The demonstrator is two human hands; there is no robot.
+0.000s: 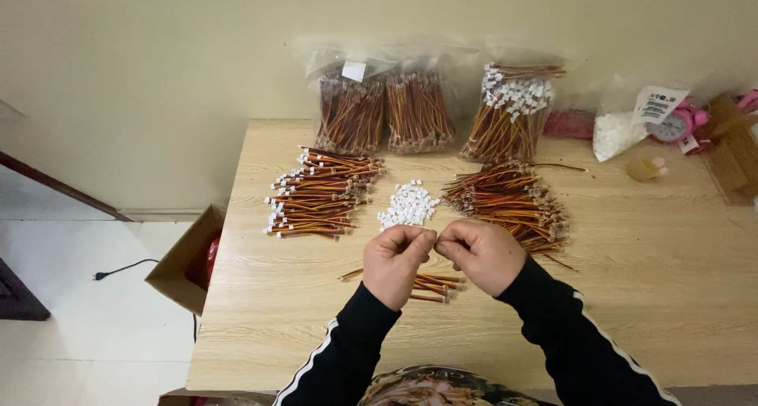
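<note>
My left hand [397, 262] and my right hand [483, 254] meet fingertip to fingertip above the wooden table [647, 295], pinching something small that I cannot make out. A few red and orange wires [433, 284] lie on the table under my hands. Just beyond my fingers sits a small heap of white plastic connectors [408, 204]. To its left lies a stacked pile of wires with white connectors on their ends [316, 194]. To its right lies a loose pile of bare wires [512, 202].
Three clear bags of wires [418, 110] lean against the wall at the table's back edge. A bag of white parts [620, 131], a tape roll [646, 169] and pink items stand at the back right. An open cardboard box [188, 260] sits on the floor at left.
</note>
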